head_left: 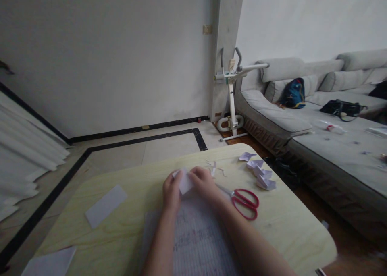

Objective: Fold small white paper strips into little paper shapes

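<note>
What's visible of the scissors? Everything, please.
The scissors lie flat on the pale, wood-grained table, held by neither hand. They have two red, plastic-looking loop handles, set slightly apart, and grey, metal-looking blades. The handles point right in the picture, the blades up and left, close to the right forearm. The blade ends are unclear, and whether the forearm touches them can't be told.

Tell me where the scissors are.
In the head view, the scissors lie on the table, right of the right forearm, nearer than the folded papers.
</note>
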Tool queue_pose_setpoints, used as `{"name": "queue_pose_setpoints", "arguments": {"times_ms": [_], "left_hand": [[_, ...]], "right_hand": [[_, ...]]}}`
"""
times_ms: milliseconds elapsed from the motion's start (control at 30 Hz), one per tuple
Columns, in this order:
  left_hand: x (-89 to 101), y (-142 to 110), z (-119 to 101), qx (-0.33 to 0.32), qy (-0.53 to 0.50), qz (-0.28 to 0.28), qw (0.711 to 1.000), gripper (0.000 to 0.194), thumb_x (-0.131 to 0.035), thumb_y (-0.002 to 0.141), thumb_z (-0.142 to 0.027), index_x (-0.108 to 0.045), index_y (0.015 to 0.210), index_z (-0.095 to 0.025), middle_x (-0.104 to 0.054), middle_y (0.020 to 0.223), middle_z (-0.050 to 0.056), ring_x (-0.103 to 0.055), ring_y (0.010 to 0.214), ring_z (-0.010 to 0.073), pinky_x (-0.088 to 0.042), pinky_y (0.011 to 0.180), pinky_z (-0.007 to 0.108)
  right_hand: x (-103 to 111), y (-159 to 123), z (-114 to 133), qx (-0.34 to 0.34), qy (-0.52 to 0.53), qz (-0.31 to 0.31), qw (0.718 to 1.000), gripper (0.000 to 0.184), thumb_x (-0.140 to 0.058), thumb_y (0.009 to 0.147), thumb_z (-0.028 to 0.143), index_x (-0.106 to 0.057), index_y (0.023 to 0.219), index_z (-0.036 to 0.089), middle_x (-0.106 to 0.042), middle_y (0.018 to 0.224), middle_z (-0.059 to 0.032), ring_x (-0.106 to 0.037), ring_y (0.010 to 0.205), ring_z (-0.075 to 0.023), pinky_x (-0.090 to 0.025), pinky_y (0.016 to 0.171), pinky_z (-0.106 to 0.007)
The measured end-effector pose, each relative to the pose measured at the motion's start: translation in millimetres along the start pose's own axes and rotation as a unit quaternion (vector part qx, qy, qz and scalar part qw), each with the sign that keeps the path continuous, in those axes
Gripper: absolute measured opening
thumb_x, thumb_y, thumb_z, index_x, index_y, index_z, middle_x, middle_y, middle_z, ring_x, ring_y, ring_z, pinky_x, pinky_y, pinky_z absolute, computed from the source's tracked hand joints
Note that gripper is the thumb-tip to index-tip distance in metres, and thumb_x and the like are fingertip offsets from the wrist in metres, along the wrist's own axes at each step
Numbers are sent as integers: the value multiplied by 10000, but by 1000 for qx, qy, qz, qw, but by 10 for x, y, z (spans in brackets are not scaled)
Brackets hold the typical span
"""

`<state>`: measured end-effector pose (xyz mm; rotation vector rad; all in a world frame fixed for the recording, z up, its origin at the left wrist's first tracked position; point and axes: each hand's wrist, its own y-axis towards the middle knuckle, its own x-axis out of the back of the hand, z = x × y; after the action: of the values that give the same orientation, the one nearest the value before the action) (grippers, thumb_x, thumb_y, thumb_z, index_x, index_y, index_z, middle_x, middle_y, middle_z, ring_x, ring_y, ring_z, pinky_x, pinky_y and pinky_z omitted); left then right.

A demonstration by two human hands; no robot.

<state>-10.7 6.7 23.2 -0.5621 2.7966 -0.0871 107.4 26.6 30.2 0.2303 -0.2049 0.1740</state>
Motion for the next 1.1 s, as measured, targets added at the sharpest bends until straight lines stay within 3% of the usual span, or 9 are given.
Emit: {"name": "queue_pose_setpoints", "arguments": {"times_ms": [167, 467, 700, 833, 1000, 1100], "left_hand": [[0, -3, 3, -8, 42, -27, 999, 390, -695, 591, -430, -675, 787, -93, -659, 656, 44, -598, 595, 180, -453, 557, 271], [50, 70, 85, -9, -7, -63, 998, 370, -683, 620, -426, -678, 806, -107, -684, 738, 66, -617, 648, 185, -470, 597, 284], [28, 58, 29, -15, -19, -98, 995, 360, -659, 631, -440, -682, 773, -109, -673, 684, 65, -626, 636, 199, -475, 594, 303], [36, 43, 21, -25, 15, -67, 997, 346, -677, 632, -400, -686, 842, -125, -692, 769, 72, -639, 713, 206, -483, 646, 302], [26, 27, 35, -51, 111, 5, 993, 346, -679, 643, -376, -690, 880, -125, -704, 843, 81, -637, 828, 239, -485, 716, 309], [16, 15, 34, -49, 118, 31, 991, 361, -678, 640, -375, -689, 898, -123, -706, 841, 82, -639, 828, 246, -491, 708, 311]], "right_hand": [[-4, -1, -13, 17, -25, 0, 1000, 177, -509, 801, 282, -591, 707, 158, -570, 651, 8, -512, 626, -124, -381, 569, -226], [-35, -8, -52, 35, -85, 29, 995, 167, -508, 802, 246, -594, 689, 157, -585, 629, 7, -497, 578, -111, -349, 533, -219], [-31, -5, -77, 21, -44, 55, 997, 104, -542, 725, 146, -631, 776, 164, -607, 666, 11, -510, 587, -108, -372, 533, -208], [-24, 8, -84, -2, -23, 27, 999, 75, -551, 726, 189, -612, 702, 151, -592, 634, 12, -514, 584, -110, -376, 525, -205], [8, 22, -32, -14, -7, -3, 1000, 195, -513, 768, 243, -546, 598, 154, -512, 561, 29, -469, 552, -103, -351, 503, -204], [17, 25, 0, -15, 25, -21, 999, 126, -531, 748, 234, -569, 658, 155, -528, 601, 23, -486, 584, -112, -379, 538, -214]]}}
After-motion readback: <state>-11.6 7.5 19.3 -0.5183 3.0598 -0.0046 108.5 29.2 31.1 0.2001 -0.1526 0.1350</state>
